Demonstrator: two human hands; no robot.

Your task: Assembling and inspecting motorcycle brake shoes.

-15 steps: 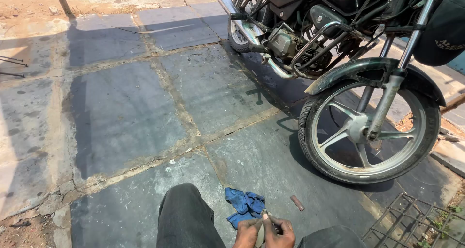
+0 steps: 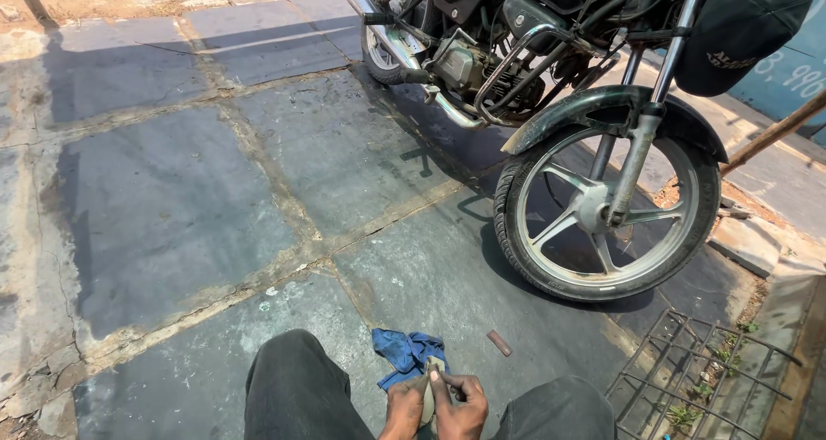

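A small pale object (image 2: 428, 397) sits low between the knees, clamped by both hands: the left hand (image 2: 404, 410) and right hand (image 2: 460, 406) each have their grip closed around it. A blue rag (image 2: 404, 354) lies just behind on the stone floor (image 2: 172, 216), a small brown cylinder (image 2: 499, 343) nearby, a motorcycle's front wheel (image 2: 602, 216) beyond.

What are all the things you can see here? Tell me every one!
black motorcycle: one, parked at the top right
spoked front wheel: one, black tyre with silver spokes, right of centre
dark helmet: one, hanging at the handlebar, top right
crumpled blue cloth rag: one, on the ground by the hands
small brown cylinder: one, on the ground right of the rag
rusty metal wire grate: one, bottom right
grey stone paving slabs: many, covering the ground
small pale object: one, held between both hands
black trouser knees: two, bottom edge
left hand: one, grip on the pale object
right hand: one, grip on the pale object
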